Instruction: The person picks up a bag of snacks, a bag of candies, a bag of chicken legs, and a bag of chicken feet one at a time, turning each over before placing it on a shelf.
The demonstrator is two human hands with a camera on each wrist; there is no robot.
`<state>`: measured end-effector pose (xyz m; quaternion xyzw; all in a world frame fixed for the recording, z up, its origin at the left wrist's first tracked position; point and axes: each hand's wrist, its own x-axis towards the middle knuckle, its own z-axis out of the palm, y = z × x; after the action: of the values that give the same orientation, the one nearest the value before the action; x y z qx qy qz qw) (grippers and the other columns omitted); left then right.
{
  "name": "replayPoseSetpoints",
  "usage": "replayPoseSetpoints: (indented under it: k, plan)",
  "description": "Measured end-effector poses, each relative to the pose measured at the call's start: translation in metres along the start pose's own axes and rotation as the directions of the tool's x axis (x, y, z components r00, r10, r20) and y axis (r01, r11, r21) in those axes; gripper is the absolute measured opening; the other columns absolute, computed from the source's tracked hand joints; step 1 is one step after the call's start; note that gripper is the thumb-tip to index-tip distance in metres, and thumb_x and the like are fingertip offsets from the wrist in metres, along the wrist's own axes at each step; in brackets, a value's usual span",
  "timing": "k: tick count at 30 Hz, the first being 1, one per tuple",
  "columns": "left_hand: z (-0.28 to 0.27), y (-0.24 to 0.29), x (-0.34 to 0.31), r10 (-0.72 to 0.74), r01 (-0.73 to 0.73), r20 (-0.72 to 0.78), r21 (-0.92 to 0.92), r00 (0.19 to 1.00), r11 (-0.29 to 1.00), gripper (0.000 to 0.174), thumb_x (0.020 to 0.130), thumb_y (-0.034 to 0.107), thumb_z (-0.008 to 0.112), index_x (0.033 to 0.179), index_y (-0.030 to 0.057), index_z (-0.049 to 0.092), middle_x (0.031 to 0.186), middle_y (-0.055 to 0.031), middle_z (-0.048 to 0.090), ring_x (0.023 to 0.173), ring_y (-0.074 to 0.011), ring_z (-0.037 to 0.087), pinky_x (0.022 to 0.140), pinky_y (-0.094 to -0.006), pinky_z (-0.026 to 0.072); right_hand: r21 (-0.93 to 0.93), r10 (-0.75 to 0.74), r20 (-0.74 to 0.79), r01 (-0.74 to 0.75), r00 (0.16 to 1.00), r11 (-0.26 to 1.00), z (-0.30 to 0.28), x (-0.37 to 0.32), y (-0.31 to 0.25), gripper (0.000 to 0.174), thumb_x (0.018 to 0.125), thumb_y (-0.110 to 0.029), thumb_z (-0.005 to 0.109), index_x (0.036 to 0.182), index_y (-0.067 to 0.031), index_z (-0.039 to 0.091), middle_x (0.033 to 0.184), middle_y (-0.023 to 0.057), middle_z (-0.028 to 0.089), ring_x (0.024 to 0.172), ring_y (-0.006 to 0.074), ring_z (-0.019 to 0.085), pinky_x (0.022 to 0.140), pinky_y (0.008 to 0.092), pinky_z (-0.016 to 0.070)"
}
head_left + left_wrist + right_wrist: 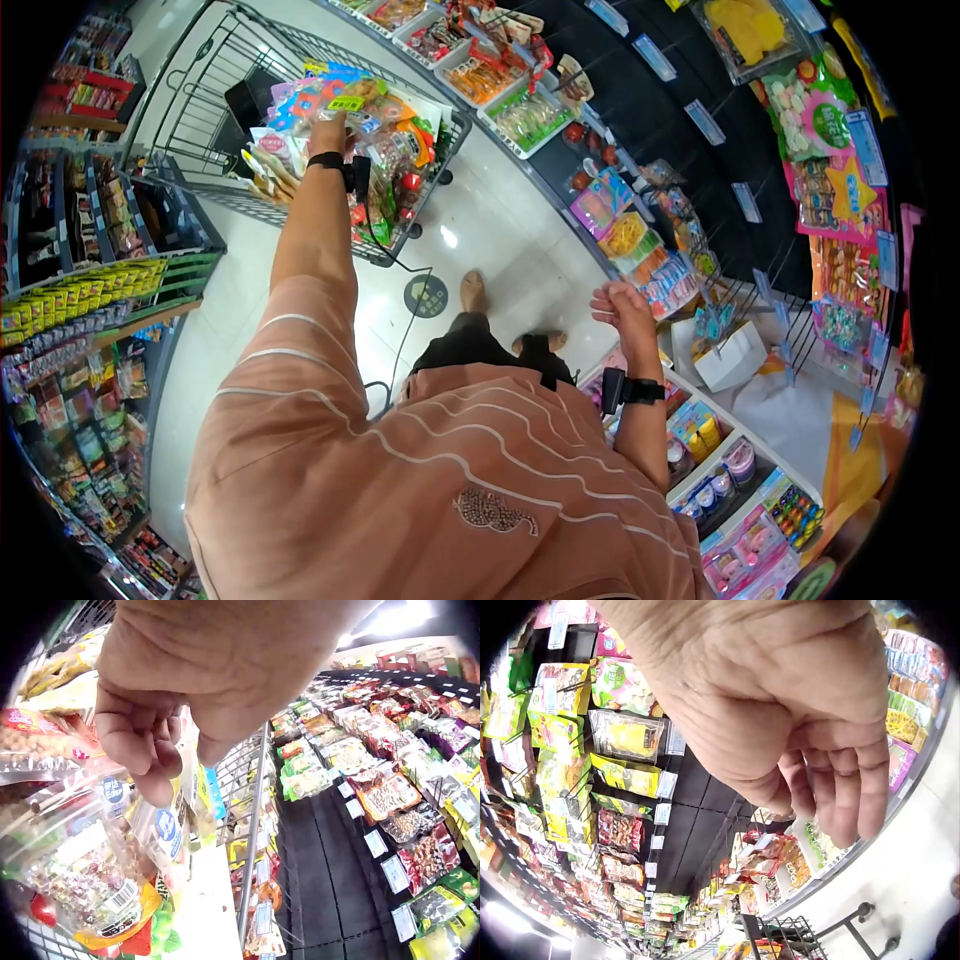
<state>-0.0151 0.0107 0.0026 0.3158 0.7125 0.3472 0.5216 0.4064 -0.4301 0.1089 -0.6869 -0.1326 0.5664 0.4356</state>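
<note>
My left hand (330, 138) is over the loaded shopping cart (225, 120). In the left wrist view, the curled fingers of that hand (154, 724) grip the upper edge of a clear snack bag (171, 829) with a blue oval label; the thumb partly hides the grip. Other packets lie around it, among them a bag of wrapped sweets (90, 889) and a bag of round nuts (34, 746). My right hand (625, 308) hangs in the air beside the shelf, fingers loosely bent. In the right wrist view, nothing is in that hand (780, 712).
A dark shelf (665, 130) with trays and hanging packets runs along the right. More racks (80, 290) stand on the left. An open white box (730, 357) sits near the right hand. Tiled floor (500, 215) lies between cart and shelf.
</note>
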Motion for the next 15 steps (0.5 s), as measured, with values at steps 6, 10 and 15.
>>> replayPoseSetpoints:
  k: [6, 10, 15]
  plan:
    - [-0.013, -0.023, 0.066, 0.328, -0.485, 0.368, 0.52, 0.87, 0.703, 0.026, 0.088, 0.025, 0.058, 0.079, 0.0006, 0.062, 0.069, -0.0091, 0.062, 0.05, -0.0214, 0.059, 0.047, -0.0335, 0.0476, -0.011, 0.017, -0.03, -0.017, 0.999, 1.0, 0.004, -0.008, -0.009, 0.022, 0.098, -0.021, 0.053, 0.109, -0.0034, 0.059, 0.106, 0.0131, 0.067, 0.09, 0.0219, 0.067, 0.077, 0.0335, 0.0552]
    - [-0.008, -0.015, 0.051, 0.465, -0.521, 0.24, 0.307, 0.852, 0.797, 0.017, 0.088, 0.021, 0.058, 0.087, 0.0049, 0.065, 0.075, -0.011, 0.063, 0.057, -0.0217, 0.061, 0.053, -0.0331, 0.0502, -0.002, 0.03, -0.021, -0.03, 0.999, 1.0, 0.002, -0.005, -0.002, 0.023, 0.098, -0.021, 0.052, 0.111, -0.0033, 0.059, 0.106, 0.0133, 0.067, 0.091, 0.022, 0.067, 0.077, 0.0329, 0.0548]
    - [-0.014, 0.006, 0.098, 0.707, -0.59, 0.546, 0.776, 0.449, -0.224, 0.031, 0.078, 0.014, 0.07, 0.109, 0.0153, 0.062, 0.117, -0.0106, 0.061, 0.1, -0.0311, 0.062, 0.078, -0.0429, 0.0535, 0.009, -0.04, 0.019, 0.04, 0.999, 0.999, -0.003, -0.003, 0.004, 0.023, 0.098, -0.022, 0.053, 0.11, -0.0031, 0.059, 0.103, 0.0112, 0.067, 0.089, 0.0205, 0.067, 0.076, 0.0319, 0.0548]
